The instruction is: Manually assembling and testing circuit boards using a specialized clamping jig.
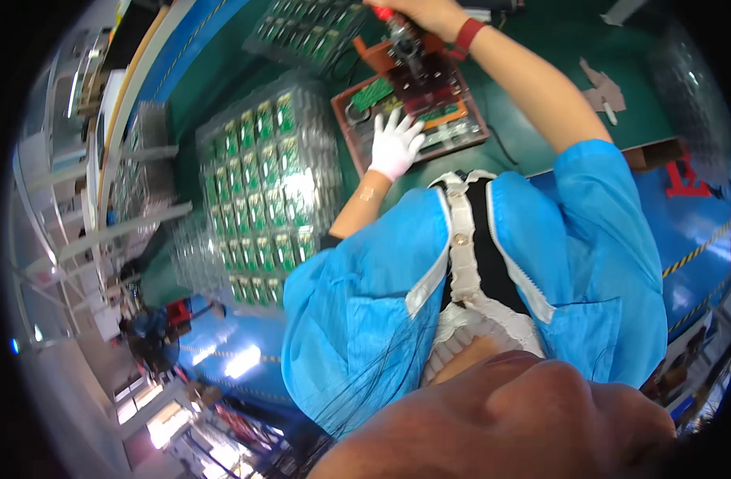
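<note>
My left hand [396, 145], in a white glove, lies with its fingers spread over the near left part of a reddish-brown test fixture [345, 132]. Just beyond its fingertips a green circuit board [372, 94] sits in the fixture. My right hand [431, 14], bare and with a red band at the wrist, is closed round the red handle [384, 13] of a metal toggle clamp [407, 53]. The clamp stands over the back of the fixture, above a dark red plate. Whether my left fingers touch the board I cannot tell.
Left of the fixture, stacked clear plastic trays [311, 172] hold rows of green circuit boards. Another filled tray [302, 36] lies at the far left. On the right are a pinkish cloth [606, 89], a small white tube [610, 114] and a black cable [503, 145].
</note>
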`<state>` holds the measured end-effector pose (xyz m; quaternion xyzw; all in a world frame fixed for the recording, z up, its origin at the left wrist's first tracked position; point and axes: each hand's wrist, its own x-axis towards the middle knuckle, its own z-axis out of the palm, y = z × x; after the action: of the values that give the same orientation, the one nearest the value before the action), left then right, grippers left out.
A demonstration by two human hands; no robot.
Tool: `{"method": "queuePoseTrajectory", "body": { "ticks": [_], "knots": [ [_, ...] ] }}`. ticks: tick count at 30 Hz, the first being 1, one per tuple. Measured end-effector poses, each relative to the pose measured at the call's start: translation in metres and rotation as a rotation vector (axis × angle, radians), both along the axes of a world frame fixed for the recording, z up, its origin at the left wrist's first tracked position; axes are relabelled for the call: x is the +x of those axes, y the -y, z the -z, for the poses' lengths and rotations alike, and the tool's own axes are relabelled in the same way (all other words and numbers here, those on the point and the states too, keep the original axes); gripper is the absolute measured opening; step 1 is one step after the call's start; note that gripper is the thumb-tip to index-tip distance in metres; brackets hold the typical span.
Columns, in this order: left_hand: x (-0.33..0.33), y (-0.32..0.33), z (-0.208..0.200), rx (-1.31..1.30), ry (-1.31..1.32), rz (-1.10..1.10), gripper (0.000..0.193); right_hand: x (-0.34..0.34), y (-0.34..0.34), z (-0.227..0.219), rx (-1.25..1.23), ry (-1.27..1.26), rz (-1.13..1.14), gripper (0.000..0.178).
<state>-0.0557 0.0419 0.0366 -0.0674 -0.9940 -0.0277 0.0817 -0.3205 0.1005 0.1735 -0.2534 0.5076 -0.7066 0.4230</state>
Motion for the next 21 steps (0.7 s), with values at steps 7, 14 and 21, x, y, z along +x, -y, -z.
{"method": "queuePoseTrajectory", "body": {
  "ticks": [7, 14, 21],
  "knots": [
    [0.01, 0.014, 0.004, 0.082, 0.005, -0.02, 0.04, -0.023, 0.021, 0.072, -0.032, 0.199, 0.032, 0.014],
    [-0.014, -0.003, 0.006, 0.169, -0.093, 0.052, 0.04, -0.067, -0.021, 0.072, -0.328, -0.355, 0.191, 0.013],
    [-0.018, -0.011, 0.005, 0.101, -0.061, 0.0, 0.039, -0.039, -0.022, 0.031, -0.081, -0.008, 0.15, 0.017]
  ]
}}
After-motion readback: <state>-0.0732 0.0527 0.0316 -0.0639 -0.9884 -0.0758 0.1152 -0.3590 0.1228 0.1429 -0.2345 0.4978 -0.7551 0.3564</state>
